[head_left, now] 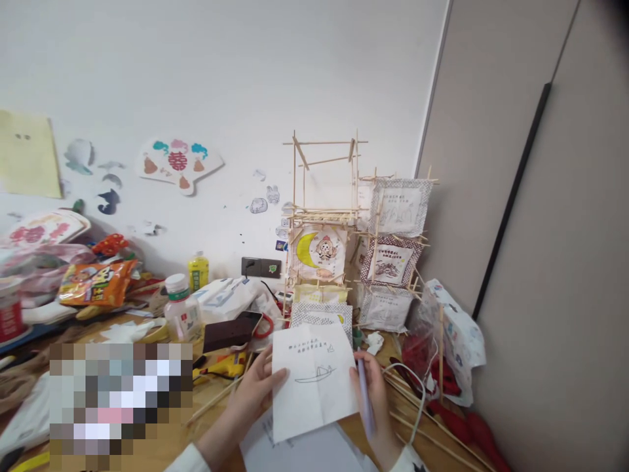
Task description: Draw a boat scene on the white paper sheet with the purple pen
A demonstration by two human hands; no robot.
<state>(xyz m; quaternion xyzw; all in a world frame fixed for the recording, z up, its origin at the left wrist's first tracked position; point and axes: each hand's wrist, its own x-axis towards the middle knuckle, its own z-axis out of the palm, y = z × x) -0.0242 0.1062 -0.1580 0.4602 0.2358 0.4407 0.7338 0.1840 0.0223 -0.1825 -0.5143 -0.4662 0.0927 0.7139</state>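
"Fingers of the left hand point(256, 388) are pinching the left edge of the drawn-on sheet point(309, 410), thumb lying in front. What are the others doing?"

"Those of the right hand point(378, 390) are gripping a lavender pen point(364, 393), and the thumb is touching the sheet's right edge. The sheet is tilting above loose papers point(299, 452) on the table point(199, 426)."

"Which containers are you seeing?"

"On the left, a white-capped bottle point(183, 314) is standing near a yellow bottle point(198, 272); I'm failing to make out what either is holding. An orange packet point(98, 283) is lying farther left, and a red cup point(10, 314) is showing at the edge. On the right, a plastic bag point(459, 334) is holding something red."

"Is anything getting in the way?"

"The sheet is covering the foot of a stick frame point(322, 215) bearing paper panels. A white cable point(423, 393) is looping just beside the right hand. Beyond the left one, a yellow glue gun point(230, 365) is resting near a dark phone point(230, 332), and a thin wooden stick point(215, 400) is lying alongside the forearm."
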